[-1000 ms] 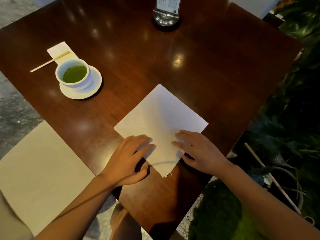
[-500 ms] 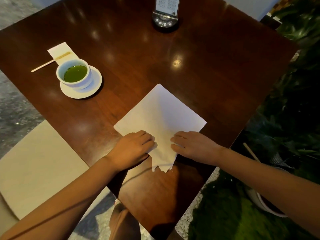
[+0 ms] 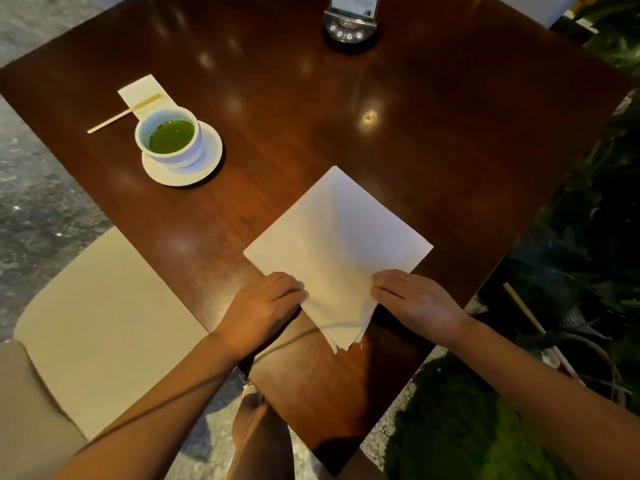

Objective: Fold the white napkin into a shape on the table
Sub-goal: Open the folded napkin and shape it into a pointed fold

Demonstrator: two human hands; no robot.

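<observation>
A white napkin (image 3: 337,244) lies as a layered diamond on the dark wooden table (image 3: 433,126), one corner pointing toward me with its layers fanned. My left hand (image 3: 263,306) is curled on the napkin's lower left edge, fingers tucked at the edge. My right hand (image 3: 415,299) rests on the lower right edge, fingertips bent onto the cloth. Both hands grip the edges just above the near corner; whether the top layer is lifted I cannot tell.
A white cup of green tea (image 3: 170,137) on a saucer (image 3: 207,161) stands at the left, behind it a small napkin (image 3: 142,90) with a wooden stick (image 3: 121,114). A call-button stand (image 3: 350,27) is at the far edge. A beige chair seat (image 3: 100,327) is left, plants (image 3: 588,237) right.
Both hands have slid from flat on the napkin to its lower side edges and curled around them. The near corner's layers have shifted and fanned slightly.
</observation>
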